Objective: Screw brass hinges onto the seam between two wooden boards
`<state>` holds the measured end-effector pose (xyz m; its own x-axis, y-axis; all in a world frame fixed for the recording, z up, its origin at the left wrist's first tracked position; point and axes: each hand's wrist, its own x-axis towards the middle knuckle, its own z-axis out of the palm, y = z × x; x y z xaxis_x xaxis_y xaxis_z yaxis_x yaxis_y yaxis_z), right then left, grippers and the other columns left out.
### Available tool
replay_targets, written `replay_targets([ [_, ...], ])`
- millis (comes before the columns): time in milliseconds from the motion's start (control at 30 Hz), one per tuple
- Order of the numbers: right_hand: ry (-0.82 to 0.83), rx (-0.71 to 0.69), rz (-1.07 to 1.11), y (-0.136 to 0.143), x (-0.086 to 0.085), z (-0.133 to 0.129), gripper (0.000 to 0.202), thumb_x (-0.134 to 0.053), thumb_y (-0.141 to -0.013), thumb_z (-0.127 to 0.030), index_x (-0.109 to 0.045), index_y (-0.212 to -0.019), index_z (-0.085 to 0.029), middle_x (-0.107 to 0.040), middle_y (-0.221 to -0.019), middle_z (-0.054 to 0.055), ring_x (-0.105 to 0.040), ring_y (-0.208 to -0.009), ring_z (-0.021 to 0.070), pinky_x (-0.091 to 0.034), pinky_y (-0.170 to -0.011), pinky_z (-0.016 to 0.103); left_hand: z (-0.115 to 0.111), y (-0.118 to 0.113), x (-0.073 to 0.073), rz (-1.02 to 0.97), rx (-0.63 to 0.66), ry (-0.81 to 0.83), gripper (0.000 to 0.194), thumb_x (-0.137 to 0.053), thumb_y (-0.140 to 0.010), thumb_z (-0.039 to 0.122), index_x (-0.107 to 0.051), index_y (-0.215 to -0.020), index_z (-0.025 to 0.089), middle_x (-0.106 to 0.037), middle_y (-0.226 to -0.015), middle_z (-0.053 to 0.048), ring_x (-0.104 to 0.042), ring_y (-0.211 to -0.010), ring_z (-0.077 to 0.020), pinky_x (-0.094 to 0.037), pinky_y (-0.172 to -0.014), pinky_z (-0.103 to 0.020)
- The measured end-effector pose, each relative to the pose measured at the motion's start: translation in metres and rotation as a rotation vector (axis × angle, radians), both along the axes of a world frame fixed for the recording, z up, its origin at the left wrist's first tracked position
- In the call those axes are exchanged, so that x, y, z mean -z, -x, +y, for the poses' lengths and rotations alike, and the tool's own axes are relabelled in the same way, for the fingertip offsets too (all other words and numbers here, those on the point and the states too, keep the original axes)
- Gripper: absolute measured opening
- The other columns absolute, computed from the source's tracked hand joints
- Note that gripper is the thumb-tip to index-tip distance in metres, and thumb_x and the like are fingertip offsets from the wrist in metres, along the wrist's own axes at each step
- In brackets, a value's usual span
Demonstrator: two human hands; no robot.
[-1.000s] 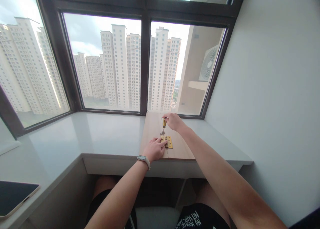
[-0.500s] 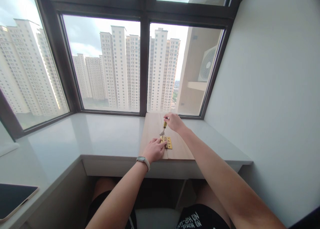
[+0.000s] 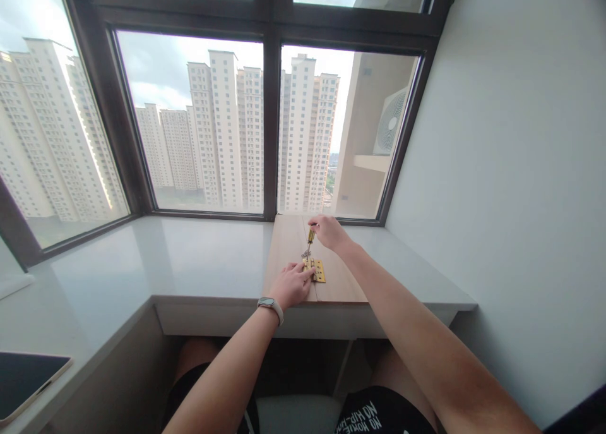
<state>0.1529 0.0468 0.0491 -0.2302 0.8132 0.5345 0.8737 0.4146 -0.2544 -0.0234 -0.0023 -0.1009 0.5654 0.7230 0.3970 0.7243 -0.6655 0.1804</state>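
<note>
A brass-coloured hinge point(image 3: 320, 271) lies opened flat across the seam of two light wooden boards point(image 3: 341, 282). My left hand point(image 3: 290, 283), with a band watch on the wrist, holds the hinge down; its fingertips cover the left leaf. Above it, my right hand point(image 3: 329, 232) is closed around the top of a screwdriver point(image 3: 311, 236) with a yellow and black handle. The shaft points down, nearly upright, and its tip meets the hinge's left leaf near my left fingertips. Just behind the hinge sits a small heap of screws point(image 3: 306, 254). The exact screw under the tip is too small to make out.
The boards rest on a white window-side counter point(image 3: 213, 257). A tablet-like device point(image 3: 31, 383) lies at the lower left. Dark-framed windows point(image 3: 272, 131) rise behind, and a white wall point(image 3: 511, 168) stands at the right. My legs are under the counter.
Both hands, the screwdriver and the hinge keep nearly the same places. The view has shifted very slightly.
</note>
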Motion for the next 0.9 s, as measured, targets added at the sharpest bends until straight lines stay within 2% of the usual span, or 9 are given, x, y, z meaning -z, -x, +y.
replay_targets([
  [167,-0.019,0.014,-0.021,0.0041,-0.0012,-0.0043,0.014,-0.066,-0.096,-0.02,-0.077,-0.104,-0.021,-0.075,-0.106,0.006,-0.068,-0.093,0.0179,-0.047,-0.088,0.027,-0.0003,-0.001,-0.0011,0.012,-0.007,0.003,0.046,-0.039,-0.106,0.038,-0.054,-0.15,0.034,-0.054,-0.15,-0.008,-0.046,-0.133,-0.0308,-0.044,-0.111,-0.049],
  [333,-0.035,-0.029,-0.038,0.005,-0.0019,-0.007,0.016,-0.063,-0.097,-0.019,-0.077,-0.105,-0.022,-0.073,-0.105,0.005,-0.067,-0.088,0.0163,-0.047,-0.087,0.027,-0.0006,-0.0011,-0.0014,-0.001,0.002,-0.012,0.046,-0.041,-0.106,0.038,-0.055,-0.149,0.035,-0.055,-0.149,-0.007,-0.047,-0.133,-0.0304,-0.044,-0.111,-0.048],
  [467,-0.027,-0.05,-0.033,0.003,0.0006,-0.0018,0.02,-0.062,-0.096,-0.013,-0.077,-0.105,-0.022,-0.076,-0.11,0.005,-0.069,-0.098,0.0178,-0.047,-0.091,0.026,-0.0002,-0.0001,-0.0004,-0.019,0.01,-0.014,0.044,-0.041,-0.106,0.039,-0.056,-0.148,0.036,-0.056,-0.147,-0.007,-0.049,-0.131,-0.0297,-0.045,-0.11,-0.047],
  [567,-0.019,-0.029,-0.036,0.0013,0.0031,0.0011,0.023,-0.06,-0.097,-0.012,-0.077,-0.108,-0.022,-0.077,-0.111,0.005,-0.07,-0.103,0.0185,-0.047,-0.092,0.026,0.0,0.0004,0.0001,-0.02,0.009,-0.015,0.044,-0.041,-0.106,0.04,-0.056,-0.148,0.035,-0.056,-0.147,-0.007,-0.048,-0.132,-0.0297,-0.044,-0.11,-0.046],
  [767,-0.037,-0.033,-0.042,0.001,0.0054,-0.0009,0.023,-0.058,-0.098,-0.013,-0.075,-0.111,-0.022,-0.076,-0.112,0.005,-0.069,-0.099,0.0178,-0.046,-0.09,0.026,0.0009,0.0004,0.0014,-0.025,0.014,-0.023,0.045,-0.041,-0.106,0.039,-0.055,-0.148,0.035,-0.056,-0.147,-0.007,-0.048,-0.132,-0.0298,-0.044,-0.11,-0.047],
  [900,-0.03,0.016,-0.052,0.0033,0.0045,-0.0021,0.017,-0.061,-0.098,-0.017,-0.076,-0.104,-0.02,-0.075,-0.106,0.007,-0.068,-0.095,0.0185,-0.045,-0.087,0.026,0.0026,0.0,0.0038,-0.026,0.017,-0.025,0.045,-0.041,-0.106,0.04,-0.056,-0.148,0.034,-0.056,-0.147,-0.008,-0.048,-0.132,-0.0307,-0.043,-0.111,-0.047],
])
